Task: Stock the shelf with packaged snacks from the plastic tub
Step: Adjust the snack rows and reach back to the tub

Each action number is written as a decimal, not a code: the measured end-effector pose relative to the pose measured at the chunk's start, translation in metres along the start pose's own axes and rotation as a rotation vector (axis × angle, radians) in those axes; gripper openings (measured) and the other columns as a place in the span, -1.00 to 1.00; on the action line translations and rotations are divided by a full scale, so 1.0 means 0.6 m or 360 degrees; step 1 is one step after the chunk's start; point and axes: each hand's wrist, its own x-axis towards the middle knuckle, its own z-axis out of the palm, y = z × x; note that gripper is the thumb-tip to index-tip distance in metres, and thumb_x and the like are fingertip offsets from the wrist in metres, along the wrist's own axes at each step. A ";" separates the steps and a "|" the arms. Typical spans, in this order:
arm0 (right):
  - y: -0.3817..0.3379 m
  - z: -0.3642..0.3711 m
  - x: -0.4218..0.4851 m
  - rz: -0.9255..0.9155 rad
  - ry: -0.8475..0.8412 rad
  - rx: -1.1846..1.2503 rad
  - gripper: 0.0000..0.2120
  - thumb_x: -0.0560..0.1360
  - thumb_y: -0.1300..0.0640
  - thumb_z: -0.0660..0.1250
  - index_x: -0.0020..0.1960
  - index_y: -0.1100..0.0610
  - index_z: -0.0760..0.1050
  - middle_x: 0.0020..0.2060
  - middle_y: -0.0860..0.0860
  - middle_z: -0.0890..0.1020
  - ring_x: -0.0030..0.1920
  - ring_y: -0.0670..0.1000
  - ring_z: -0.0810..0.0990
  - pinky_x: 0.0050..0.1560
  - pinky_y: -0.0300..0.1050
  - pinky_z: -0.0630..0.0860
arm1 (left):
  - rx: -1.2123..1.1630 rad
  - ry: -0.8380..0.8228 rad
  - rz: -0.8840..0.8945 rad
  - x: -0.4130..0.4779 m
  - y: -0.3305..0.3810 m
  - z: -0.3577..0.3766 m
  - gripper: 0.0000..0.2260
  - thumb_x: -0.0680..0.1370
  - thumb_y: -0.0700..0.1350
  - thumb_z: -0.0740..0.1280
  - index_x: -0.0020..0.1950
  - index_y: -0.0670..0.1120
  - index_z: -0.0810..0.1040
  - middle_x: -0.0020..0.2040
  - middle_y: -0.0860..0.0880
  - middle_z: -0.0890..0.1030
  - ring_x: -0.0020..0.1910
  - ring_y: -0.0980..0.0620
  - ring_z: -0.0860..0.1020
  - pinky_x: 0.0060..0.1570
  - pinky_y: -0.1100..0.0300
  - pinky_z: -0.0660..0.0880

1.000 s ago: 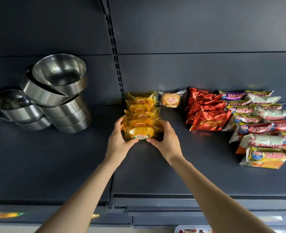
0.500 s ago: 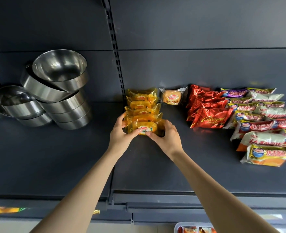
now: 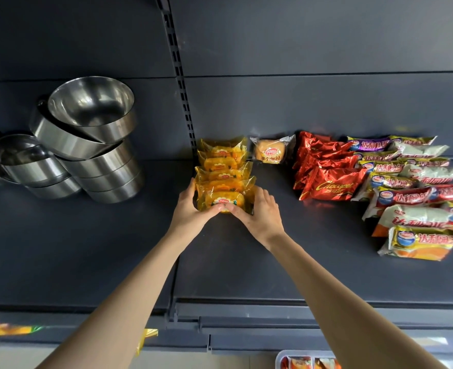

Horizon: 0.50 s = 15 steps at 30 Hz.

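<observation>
Pale plastic marked the nearest thing in view: the rim of the rounded plastic tub [image 3: 280,356] at the bottom edge, with a few orange-wrapped snacks [image 3: 298,364] inside it. Past the front lip, your forearms reached across the dark grey metal shelf [image 3: 300,262].

Your left hand [image 3: 190,211] and right hand [image 3: 260,213] met on the glossy yellow snack packet [image 3: 224,200] at the front of its line. Each hand was cupped round one end, with the thumbs close together along its near edge. Both were grasping that one packet and nothing else. It sat on the shelf, overlapping the packet behind it, and so closed the row of yellow packets [image 3: 222,162] that ran back to the rear panel just beside the slotted upright [image 3: 180,75].

The step looked like seating and squaring this front packet. You would have done best to push evenly from both ends so the row closed up straight. Light pressure was wise, since the soft cake inside would crush and slick wrappers slide sideways. Letting go with both hands together should have left it facing forward.

Further back, a clear-wrapped bun [image 3: 269,154] lay alone just right of the row. Red foil packets [image 3: 329,186] lay beyond it, and stacked steel bowls [image 3: 92,145] stood well to the left.
</observation>
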 end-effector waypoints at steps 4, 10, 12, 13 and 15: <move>0.000 -0.011 -0.005 0.0038 -0.0073 0.0241 -0.19 0.39 -0.30 0.33 0.45 0.14 0.20 0.28 0.05 0.40 0.30 0.04 0.33 0.37 0.00 0.30 | -0.0054 0.0038 -0.0090 -0.008 0.003 -0.007 -0.11 0.39 0.11 0.50 0.58 0.00 0.08 0.53 -0.07 0.20 0.49 -0.08 0.23 0.37 0.01 0.27; 0.013 -0.030 -0.042 0.0066 -0.0102 0.0405 -0.19 0.40 -0.22 0.38 0.49 0.12 0.17 0.34 0.04 0.36 0.38 0.01 0.30 0.39 -0.05 0.28 | -0.0033 0.0158 -0.0110 -0.040 0.011 -0.016 -0.16 0.43 0.01 0.49 0.57 -0.06 0.08 0.53 -0.06 0.22 0.49 0.00 0.23 0.28 0.22 0.21; 0.019 -0.038 -0.059 0.0076 -0.0115 0.0409 -0.19 0.41 -0.20 0.38 0.50 0.13 0.15 0.37 0.04 0.34 0.40 0.01 0.29 0.40 -0.06 0.27 | -0.0057 0.0246 -0.0111 -0.059 0.012 -0.016 -0.18 0.44 0.01 0.48 0.57 -0.07 0.11 0.52 -0.05 0.24 0.48 0.03 0.24 0.26 0.26 0.20; 0.022 -0.042 -0.070 0.0074 -0.0127 0.0404 -0.19 0.41 -0.21 0.37 0.50 0.13 0.15 0.38 0.04 0.33 0.40 0.02 0.28 0.41 -0.05 0.27 | -0.0068 0.0270 -0.0110 -0.071 0.013 -0.013 -0.20 0.45 0.01 0.48 0.56 -0.06 0.11 0.52 -0.05 0.24 0.48 0.03 0.24 0.28 0.25 0.20; 0.030 -0.053 -0.094 0.0062 -0.0163 0.0390 -0.19 0.42 -0.22 0.36 0.50 0.12 0.14 0.39 0.05 0.32 0.41 0.02 0.28 0.41 -0.04 0.27 | -0.0060 0.0263 -0.0117 -0.101 0.018 -0.005 -0.23 0.46 0.01 0.46 0.56 -0.04 0.14 0.53 -0.03 0.23 0.49 0.01 0.23 0.33 0.19 0.21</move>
